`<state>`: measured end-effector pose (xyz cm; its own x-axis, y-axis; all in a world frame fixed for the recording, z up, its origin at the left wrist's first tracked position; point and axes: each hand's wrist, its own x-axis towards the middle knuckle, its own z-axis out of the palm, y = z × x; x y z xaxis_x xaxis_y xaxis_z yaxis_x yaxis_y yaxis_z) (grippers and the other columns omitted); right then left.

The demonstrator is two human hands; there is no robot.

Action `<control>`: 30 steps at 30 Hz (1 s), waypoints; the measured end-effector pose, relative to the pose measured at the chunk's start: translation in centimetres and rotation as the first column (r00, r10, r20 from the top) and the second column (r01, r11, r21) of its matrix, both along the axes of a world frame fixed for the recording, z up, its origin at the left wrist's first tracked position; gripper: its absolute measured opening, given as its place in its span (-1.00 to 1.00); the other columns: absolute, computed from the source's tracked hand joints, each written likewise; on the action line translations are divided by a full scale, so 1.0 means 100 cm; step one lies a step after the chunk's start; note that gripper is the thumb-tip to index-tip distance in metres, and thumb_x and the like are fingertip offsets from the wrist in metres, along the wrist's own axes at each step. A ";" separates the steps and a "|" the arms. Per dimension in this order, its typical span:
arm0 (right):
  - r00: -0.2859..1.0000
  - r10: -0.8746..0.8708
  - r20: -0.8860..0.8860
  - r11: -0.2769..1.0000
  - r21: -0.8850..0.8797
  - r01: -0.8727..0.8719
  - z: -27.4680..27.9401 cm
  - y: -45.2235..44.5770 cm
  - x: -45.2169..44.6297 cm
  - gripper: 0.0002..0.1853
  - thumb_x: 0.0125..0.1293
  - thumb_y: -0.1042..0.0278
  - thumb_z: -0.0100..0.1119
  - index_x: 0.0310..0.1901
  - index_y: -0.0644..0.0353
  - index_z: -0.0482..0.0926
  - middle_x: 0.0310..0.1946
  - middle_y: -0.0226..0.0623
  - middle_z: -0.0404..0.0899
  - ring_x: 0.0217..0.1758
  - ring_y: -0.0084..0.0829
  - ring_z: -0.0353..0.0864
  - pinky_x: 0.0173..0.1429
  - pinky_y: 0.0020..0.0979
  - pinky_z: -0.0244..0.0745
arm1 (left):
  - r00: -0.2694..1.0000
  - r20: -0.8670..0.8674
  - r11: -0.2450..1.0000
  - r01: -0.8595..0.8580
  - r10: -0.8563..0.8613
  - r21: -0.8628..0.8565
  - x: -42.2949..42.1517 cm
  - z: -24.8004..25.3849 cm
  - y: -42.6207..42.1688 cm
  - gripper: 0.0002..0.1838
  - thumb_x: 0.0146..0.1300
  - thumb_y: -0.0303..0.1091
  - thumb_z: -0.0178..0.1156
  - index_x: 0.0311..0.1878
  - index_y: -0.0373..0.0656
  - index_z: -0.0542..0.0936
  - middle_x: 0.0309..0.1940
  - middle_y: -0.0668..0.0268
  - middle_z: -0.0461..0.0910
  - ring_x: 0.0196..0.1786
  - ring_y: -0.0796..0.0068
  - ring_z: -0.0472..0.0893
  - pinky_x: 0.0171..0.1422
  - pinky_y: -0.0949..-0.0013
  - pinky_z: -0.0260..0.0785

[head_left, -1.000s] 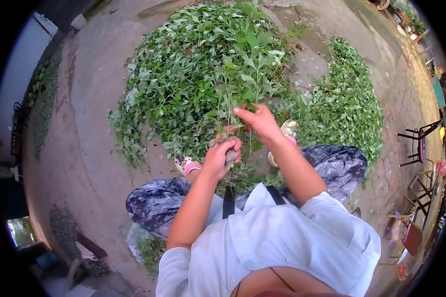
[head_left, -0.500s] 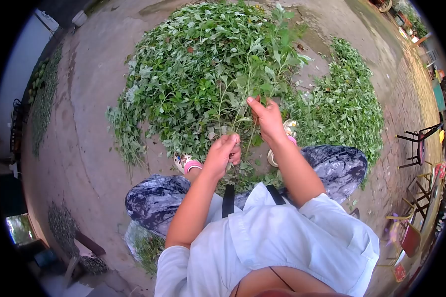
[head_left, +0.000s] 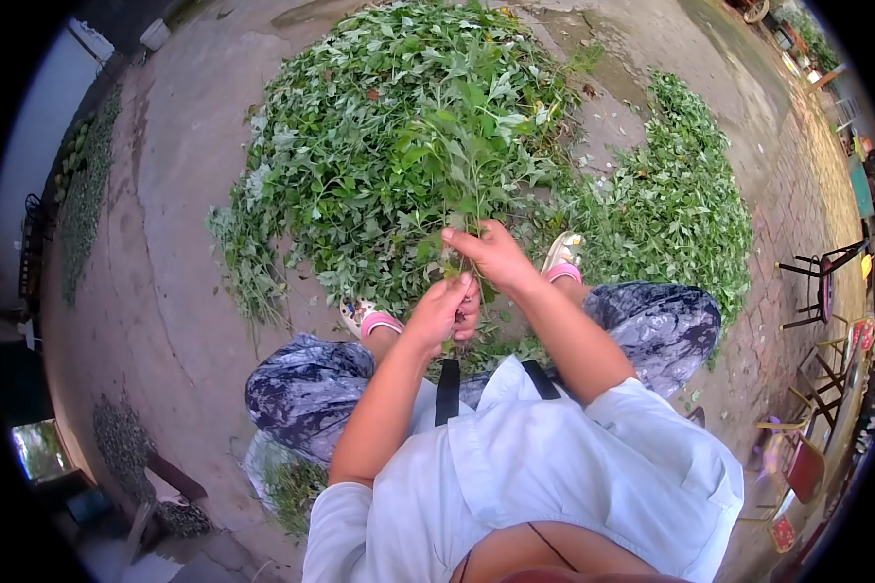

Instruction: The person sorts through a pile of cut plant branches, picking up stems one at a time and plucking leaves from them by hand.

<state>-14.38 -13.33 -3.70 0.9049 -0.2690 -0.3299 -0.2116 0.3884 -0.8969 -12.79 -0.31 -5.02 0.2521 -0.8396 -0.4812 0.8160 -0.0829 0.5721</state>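
A bunch of leafy green stems (head_left: 462, 170) stands upright in front of me, its leafy tops pointing away. My left hand (head_left: 445, 309) is closed round the lower ends of the stems. Just above it, my right hand (head_left: 491, 255) is also closed on the bunch, thumb and fingers round the stems. Beyond both hands spreads a large heap of cut leafy stems (head_left: 350, 146) on the ground. The exact number of stems in my grip is hidden by fingers and leaves.
A second leafy heap (head_left: 676, 194) lies to the right. Loose greens (head_left: 297, 496) rest on pale sheeting by my left knee. My shoes (head_left: 562, 255) stand between the heaps. Chairs (head_left: 815, 282) line the right side, and a white bucket (head_left: 156, 36) stands far left on the concrete (head_left: 190, 194).
My right hand has come down and left along the stems, close to my left hand. The stem tops have drawn together and shifted left. My left hand has barely moved.
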 end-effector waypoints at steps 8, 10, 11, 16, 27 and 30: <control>0.964 -0.258 0.065 0.965 -0.033 0.261 -0.030 -0.024 0.010 -0.80 0.17 0.34 0.08 -0.25 0.29 0.50 -0.41 -0.43 0.50 -0.38 -0.65 0.39 -0.28 -0.56 0.31 | 0.991 -0.131 0.994 -0.050 0.038 -0.093 -0.004 0.000 0.008 -0.72 0.33 -0.15 -0.21 -0.48 -0.03 0.19 -0.68 0.51 0.08 -0.72 0.70 0.08 -0.67 0.58 0.02; 0.960 -0.280 0.032 0.959 -0.045 0.281 -0.040 -0.042 0.010 -0.79 0.16 0.33 0.09 -0.24 0.28 0.49 -0.41 -0.42 0.50 -0.39 -0.64 0.39 -0.29 -0.56 0.31 | 0.986 -0.168 0.996 -0.038 0.023 -0.084 -0.008 -0.003 0.015 -0.73 0.33 -0.15 -0.21 -0.47 -0.03 0.20 -0.68 0.51 0.08 -0.72 0.70 0.08 -0.68 0.58 0.02; 0.935 -0.355 -0.013 0.933 -0.063 0.353 -0.047 -0.064 0.009 -0.78 0.15 0.32 0.11 -0.23 0.28 0.48 -0.41 -0.42 0.50 -0.39 -0.64 0.39 -0.29 -0.56 0.31 | 0.982 -0.185 0.999 0.031 -0.039 -0.043 -0.011 -0.003 0.023 -0.72 0.33 -0.15 -0.21 -0.49 -0.02 0.19 -0.69 0.51 0.08 -0.73 0.70 0.07 -0.69 0.59 -0.01; 0.900 -0.434 0.036 0.890 -0.134 0.435 -0.017 -0.116 0.004 -0.76 0.10 0.27 0.18 -0.27 0.24 0.48 -0.49 -0.48 0.47 -0.50 -0.70 0.35 -0.47 -0.59 0.24 | 0.993 -0.112 0.966 0.070 -0.043 0.248 -0.017 -0.019 0.061 -0.73 0.32 -0.15 -0.18 -0.50 -0.01 0.20 -0.71 0.50 0.09 -0.75 0.69 0.06 -0.71 0.58 -0.05; 1.000 0.006 -0.014 0.988 -0.156 -0.008 0.021 -0.049 -0.011 -0.77 0.09 0.27 0.19 -0.29 0.23 0.51 -0.47 -0.47 0.50 -0.45 -0.69 0.38 -0.38 -0.60 0.29 | 0.923 0.289 0.961 -0.275 0.254 0.034 0.026 0.013 -0.024 -0.81 0.31 -0.29 -0.16 -0.31 -0.19 0.37 -0.60 0.39 0.28 -0.71 0.70 0.15 -0.63 0.59 0.01; 0.996 0.077 -0.053 0.976 -0.201 -0.087 0.033 -0.037 -0.011 -0.77 0.13 0.35 0.14 -0.21 0.30 0.52 -0.33 -0.40 0.55 -0.30 -0.66 0.44 -0.18 -0.58 0.34 | 0.956 0.197 0.969 -0.236 0.219 0.066 0.024 0.009 -0.031 -0.77 0.33 -0.25 -0.20 -0.38 -0.15 0.35 -0.68 0.45 0.19 -0.71 0.69 0.10 -0.63 0.57 -0.03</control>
<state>-15.45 -17.03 -0.45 0.9123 -0.2600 -0.3164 -0.2765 0.1787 -0.9442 -10.38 -3.45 -4.10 0.5240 -0.7057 -0.4769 0.6985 0.0357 0.7147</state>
